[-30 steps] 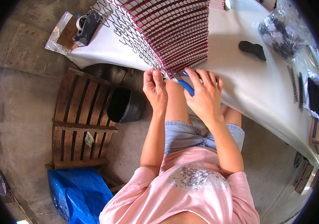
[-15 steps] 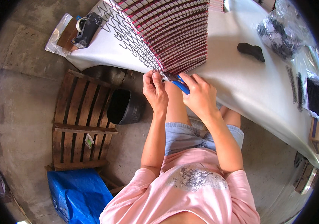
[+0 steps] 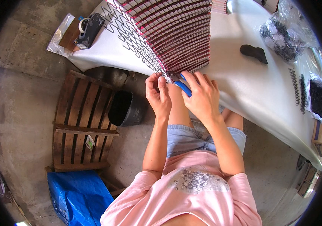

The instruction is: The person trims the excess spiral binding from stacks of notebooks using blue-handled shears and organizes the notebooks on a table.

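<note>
A tall stack of spiral-bound books (image 3: pixel 176 35), with dark coils and red edges, stands at the table's near edge. Loose black coil ends (image 3: pixel 125 37) stick out from its left side. My right hand (image 3: pixel 202 94) is wrapped round blue-handled pliers (image 3: pixel 183 88), whose jaws are at the stack's lowest near corner. Just left of those jaws, my left hand (image 3: pixel 158 98) has its thumb and fingers curled together by the coil ends. Whatever lies between its fingertips is too small to make out.
On the white-covered table (image 3: pixel 236 86) are a tape dispenser (image 3: pixel 90 32), a dark sole-shaped object (image 3: pixel 254 52), a plastic bag of black coils (image 3: pixel 281 35) and loose coils (image 3: pixel 298 88). Below left stand a black bin (image 3: pixel 132 109), a wooden pallet (image 3: pixel 82 124) and a blue tarp (image 3: pixel 78 192).
My left hand has shifted slightly down and right, its fingers curled differently. The pliers have turned a little at the corner, and my right-hand fingers have spread slightly on the handles.
</note>
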Demonstrator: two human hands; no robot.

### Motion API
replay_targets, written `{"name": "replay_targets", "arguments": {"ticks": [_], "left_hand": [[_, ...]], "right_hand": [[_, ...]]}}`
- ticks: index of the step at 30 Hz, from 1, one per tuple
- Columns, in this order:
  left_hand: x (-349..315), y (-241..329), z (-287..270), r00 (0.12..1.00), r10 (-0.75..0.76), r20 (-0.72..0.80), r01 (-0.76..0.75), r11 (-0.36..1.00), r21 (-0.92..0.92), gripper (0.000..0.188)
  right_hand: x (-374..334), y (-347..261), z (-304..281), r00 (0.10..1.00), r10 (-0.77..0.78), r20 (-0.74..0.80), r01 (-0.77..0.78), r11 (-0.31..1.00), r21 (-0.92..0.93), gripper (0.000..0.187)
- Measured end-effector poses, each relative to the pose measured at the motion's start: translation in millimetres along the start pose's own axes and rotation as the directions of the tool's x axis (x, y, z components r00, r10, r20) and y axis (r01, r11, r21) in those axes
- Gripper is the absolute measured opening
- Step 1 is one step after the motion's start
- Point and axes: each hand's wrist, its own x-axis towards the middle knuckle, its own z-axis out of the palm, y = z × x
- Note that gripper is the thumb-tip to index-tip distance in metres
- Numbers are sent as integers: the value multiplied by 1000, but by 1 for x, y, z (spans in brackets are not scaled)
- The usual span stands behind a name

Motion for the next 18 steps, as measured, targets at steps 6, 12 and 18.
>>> {"name": "replay_targets", "arguments": {"ticks": [6, 12, 18], "left_hand": [[-4, -5, -2, 888, 460, -11, -422, 823, 380, 15], [-3, 21, -12, 882, -468, 49, 385, 659, -646, 19], [10, 27, -7, 828, -546, 128, 503, 623, -599, 38]], "right_hand": [[3, 4, 1, 1000, 28, 11, -29, 991, 133, 29], [-1, 13, -2, 1000, -14, -24, 16, 996, 87, 42], [2, 5, -11, 994, -30, -101, 32, 999, 19, 47]]}}
